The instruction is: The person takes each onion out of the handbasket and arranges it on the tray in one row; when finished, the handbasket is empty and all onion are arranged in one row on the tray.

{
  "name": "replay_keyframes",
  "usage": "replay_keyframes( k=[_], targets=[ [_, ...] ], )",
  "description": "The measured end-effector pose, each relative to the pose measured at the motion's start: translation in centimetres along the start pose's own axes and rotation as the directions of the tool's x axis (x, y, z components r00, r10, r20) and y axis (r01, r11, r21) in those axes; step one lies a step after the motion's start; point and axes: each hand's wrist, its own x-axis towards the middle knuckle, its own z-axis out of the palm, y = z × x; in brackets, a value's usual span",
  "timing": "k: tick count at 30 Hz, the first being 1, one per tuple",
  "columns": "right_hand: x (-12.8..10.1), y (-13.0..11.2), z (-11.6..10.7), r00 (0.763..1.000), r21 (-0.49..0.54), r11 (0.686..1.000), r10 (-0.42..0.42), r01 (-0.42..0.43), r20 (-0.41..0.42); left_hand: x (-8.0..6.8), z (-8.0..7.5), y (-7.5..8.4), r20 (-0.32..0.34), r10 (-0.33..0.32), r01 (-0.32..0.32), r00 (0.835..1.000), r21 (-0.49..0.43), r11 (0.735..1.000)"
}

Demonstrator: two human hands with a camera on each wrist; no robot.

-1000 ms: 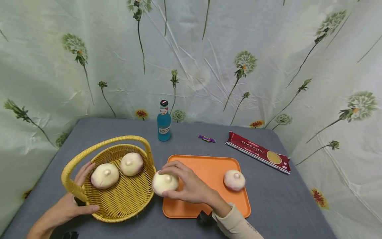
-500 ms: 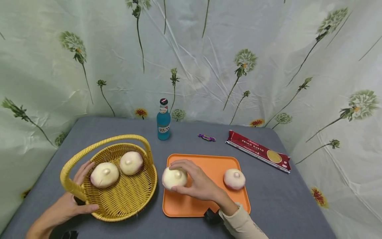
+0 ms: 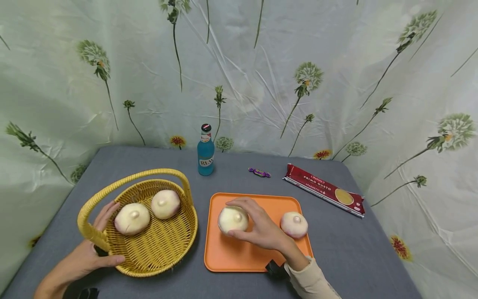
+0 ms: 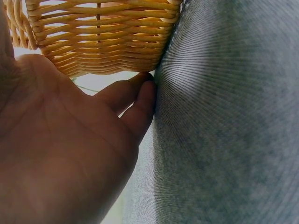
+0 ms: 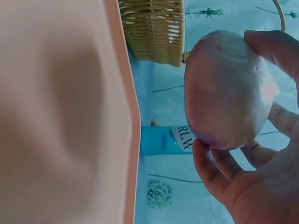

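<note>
A yellow wicker basket [image 3: 157, 253] with an arched handle stands at the left with two round, white-and-purple turnips inside, one turnip [image 3: 132, 219] nearer and another turnip [image 3: 165, 204] behind it. My left hand [image 3: 84, 255] holds the basket's left side, its thumb at the rim; in the left wrist view the fingers [image 4: 140, 109] lie low by the wickerwork. With thumb and fingertips, my right hand [image 3: 261, 228] grips a turnip [image 3: 232, 221] by its sides. The right wrist view shows this turnip [image 5: 226, 91] raised clear above the orange tray [image 5: 60, 140]. Another turnip [image 3: 293, 224] rests at the tray's right edge.
Behind the basket and tray stands a blue bottle [image 3: 206, 151]. A purple wrapped candy [image 3: 259, 172] lies at the back, and a red spaghetti packet [image 3: 323, 189] lies slantwise at the back right. A flowered curtain [image 3: 239, 74] hangs behind the grey table [image 3: 347, 253].
My right hand has carried its turnip rightward, from beside the basket's rim to over the tray's left half. The left hand and basket have stayed in place.
</note>
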Motion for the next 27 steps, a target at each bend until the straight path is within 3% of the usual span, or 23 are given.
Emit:
replay_keyframes(
  k=[11,19,27],
  targets=[
    [-1.1,0.8,-0.6,0.999,-0.001,0.999,0.046,-0.047,-0.027,0.0,-0.1,0.3,0.008,-0.030,0.031,1.000,-0.020,0.999],
    [-2.4,1.2,-1.5,0.995,-0.034,0.995,0.093,-0.094,-0.044,-0.1,0.1,-0.2,-0.003,0.014,-0.014,1.000,-0.002,1.000],
    [-2.7,2.1,-1.9,0.995,-0.089,0.992,0.082,-0.087,-0.050,0.1,0.1,-0.2,-0.007,0.006,-0.006,1.000,0.001,1.000]
  ],
)
